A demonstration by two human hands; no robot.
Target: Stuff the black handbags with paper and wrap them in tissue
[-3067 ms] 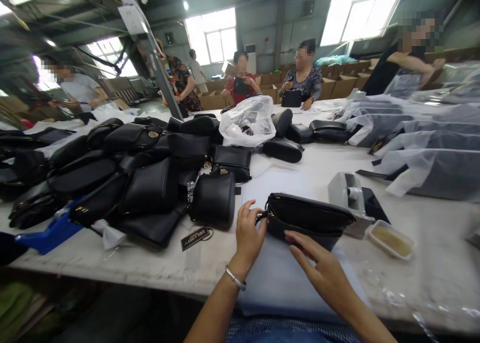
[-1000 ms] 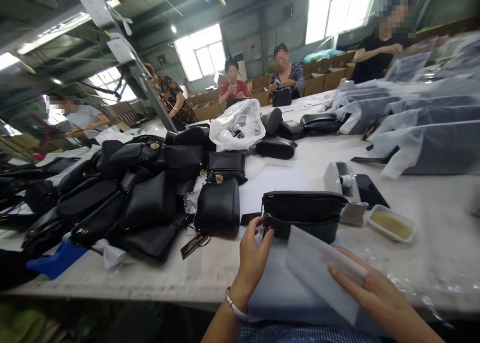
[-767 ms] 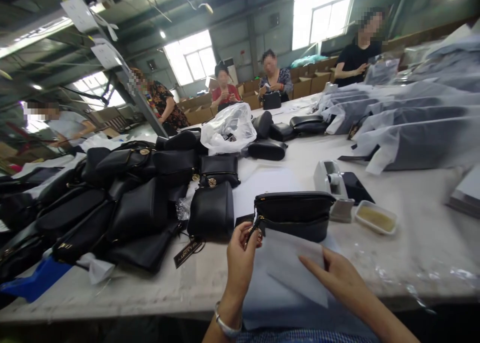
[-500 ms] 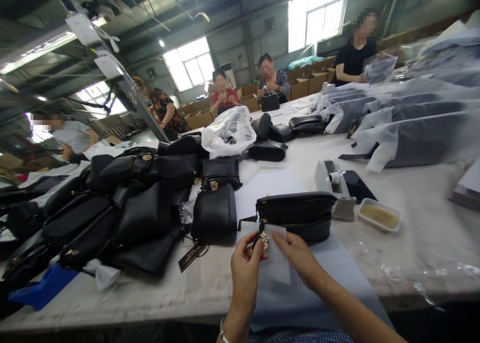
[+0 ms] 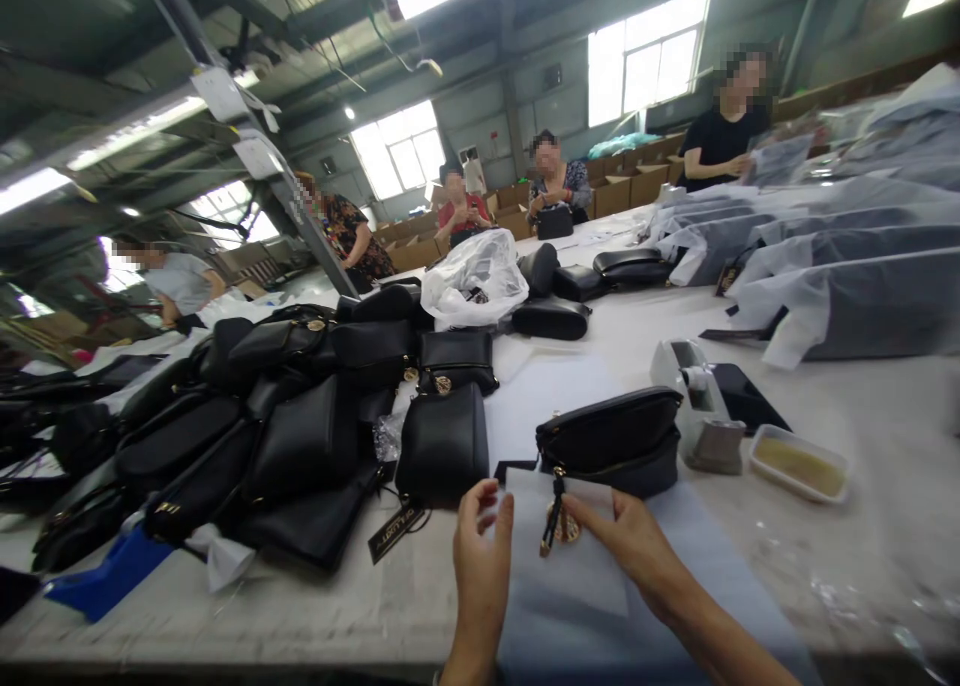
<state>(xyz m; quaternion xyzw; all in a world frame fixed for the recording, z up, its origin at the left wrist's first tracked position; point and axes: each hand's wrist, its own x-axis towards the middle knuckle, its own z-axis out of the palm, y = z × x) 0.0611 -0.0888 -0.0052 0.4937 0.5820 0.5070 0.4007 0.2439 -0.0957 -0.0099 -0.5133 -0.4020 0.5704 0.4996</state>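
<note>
1. Black bag [image 5: 611, 446] lies just beyond the grip, its long axis running left to right across the table [image 5: 877, 396], with the right end angled a little farther away
2. Its tassel end points left, and from there the tassel [image 5: 553, 526] and gold charm [image 5: 568, 526] hang toward the person, over the paper [image 5: 529, 511]
3. Right hand [image 5: 637, 541] is grasping the paper near its upper right side, thumb in front and overlapping the charm, the other fingers mostly hidden; whether the thumb presses the charm cannot be told
4. Left hand [image 5: 480, 556] is released, thumb and fingers parted, at the paper's left edge; whether it touches the paper cannot be told
5. Under the grip, pale blue sheets [image 5: 697, 556] lie on the table, reaching out past the right wrist
6. Left of the grip are a black tag [image 5: 394, 529] with gold letters and, farther off, a bag pile [image 5: 296, 436]
7. Right of the grip and beyond it come the tape dispenser [image 5: 716, 446], close by the bag's right end, then a shallow tray [image 5: 799, 463]
8. Well beyond the grip sits a clear plastic bag [image 5: 476, 281], with people at work across the table
</note>
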